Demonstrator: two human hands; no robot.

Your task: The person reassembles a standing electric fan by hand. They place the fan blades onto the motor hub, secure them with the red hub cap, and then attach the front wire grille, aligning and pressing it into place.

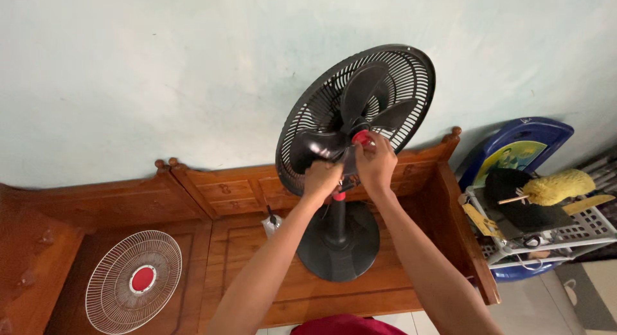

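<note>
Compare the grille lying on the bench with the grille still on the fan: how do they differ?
The loose grille is white wire with a red centre disc; the fan's rear grille is black plastic. The loose grille lies flat on the wooden bench; the rear grille stands tilted on the fan, behind the black blades. Nothing touches the loose grille; both hands, left and right, work right in front of the rear grille at the red hub cap. Both grilles are round.

Blue rounded board leaning against wall, just right of wooden bench; carrying a yellow-green picture panel with a small figure, too small to make out. Yellowish tag hanging off bench's right end, beside white basket. No screens showing.
</note>
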